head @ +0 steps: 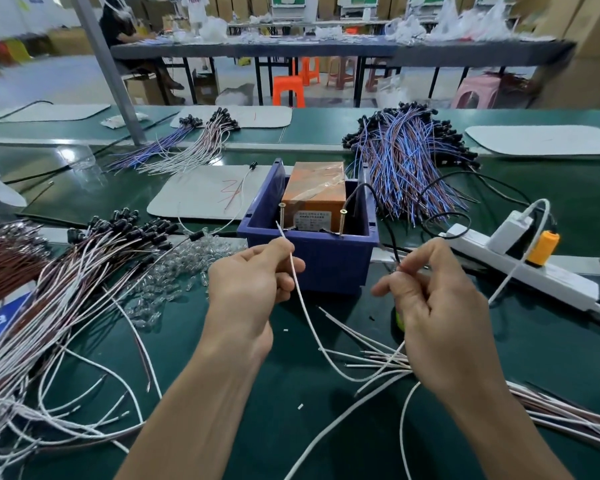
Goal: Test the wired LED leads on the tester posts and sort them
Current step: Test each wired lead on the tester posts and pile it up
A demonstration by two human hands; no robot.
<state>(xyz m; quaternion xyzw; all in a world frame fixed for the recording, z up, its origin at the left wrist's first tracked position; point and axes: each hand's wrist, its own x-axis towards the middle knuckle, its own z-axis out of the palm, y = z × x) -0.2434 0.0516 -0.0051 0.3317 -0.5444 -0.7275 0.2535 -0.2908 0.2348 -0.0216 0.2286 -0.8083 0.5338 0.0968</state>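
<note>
My left hand (253, 275) pinches a white lead (303, 306) whose bare tip reaches up beside the left screw post (282, 216). A second screw post (342, 221) stands to the right. Both posts rise from an orange tester box (317, 188) that sits inside a blue bin (326, 258). My right hand (430, 306) pinches a thin lead end at its fingertips and grips a bundle of white leads (371, 362) that fans out to the left under the palm.
A heap of white and brown LED leads (66, 289) lies at left, with clear LED caps (174, 271) beside it. Blue-and-brown leads (406, 161) pile up behind the bin. A white power strip (520, 268) with plugs lies at right. Grey mats lie behind.
</note>
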